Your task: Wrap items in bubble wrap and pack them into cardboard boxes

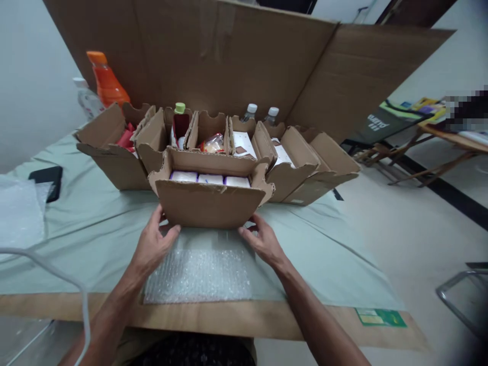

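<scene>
A small open cardboard box (208,202) stands in front of me on the green cloth, with three white packets (210,178) side by side inside. My left hand (152,246) rests at its lower left corner, fingers spread, thumb touching the front face. My right hand (263,241) lies at the lower right corner, fingers stretched toward the box base. Neither hand holds anything. A sheet of bubble wrap (198,274) lies flat under and between my hands.
Behind stand several open cardboard boxes (114,152) holding snacks, white cartons and bottles, backed by a large cardboard sheet (229,56). An orange bottle (107,81) stands back left. A black phone (48,178) lies left. A white cable (57,277) crosses lower left. The table edge (229,317) is near me.
</scene>
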`<act>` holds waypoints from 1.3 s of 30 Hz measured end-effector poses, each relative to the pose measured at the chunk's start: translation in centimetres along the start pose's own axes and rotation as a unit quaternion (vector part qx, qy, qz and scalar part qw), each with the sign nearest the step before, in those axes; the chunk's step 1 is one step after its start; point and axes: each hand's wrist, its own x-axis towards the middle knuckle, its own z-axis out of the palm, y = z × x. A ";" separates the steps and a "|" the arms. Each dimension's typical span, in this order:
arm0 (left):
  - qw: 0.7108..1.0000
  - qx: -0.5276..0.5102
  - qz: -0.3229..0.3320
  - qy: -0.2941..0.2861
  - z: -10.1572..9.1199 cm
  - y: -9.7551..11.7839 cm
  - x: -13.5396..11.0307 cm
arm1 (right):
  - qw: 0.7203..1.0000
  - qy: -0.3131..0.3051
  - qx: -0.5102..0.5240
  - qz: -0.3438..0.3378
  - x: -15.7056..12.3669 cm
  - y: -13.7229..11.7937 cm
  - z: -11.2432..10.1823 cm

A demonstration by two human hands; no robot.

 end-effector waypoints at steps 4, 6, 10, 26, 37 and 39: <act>1.000 -0.004 -0.024 0.010 0.0 -0.1 0.2 | 1.000 -0.014 0.012 -0.009 0.3 -0.3 1.1; 1.000 -0.008 -0.013 -0.003 -0.7 -0.2 0.2 | 0.999 -0.027 0.015 -0.020 0.3 0.1 1.0; 0.995 0.069 0.047 0.047 -2.4 -0.3 -1.6 | 0.997 0.005 -0.055 -0.048 -1.5 0.5 0.1; 0.889 0.359 0.257 -0.121 -3.3 -3.3 -8.5 | 0.948 0.001 -0.300 -0.109 -12.9 0.5 -2.1; 0.905 0.372 0.205 -0.033 -5.3 -5.8 -6.5 | 0.936 -0.077 -0.332 -0.084 -7.1 -2.2 3.2; 0.920 0.329 0.209 -0.024 -4.9 -5.7 -6.8 | 0.952 -0.067 -0.283 -0.096 -7.9 -2.4 3.3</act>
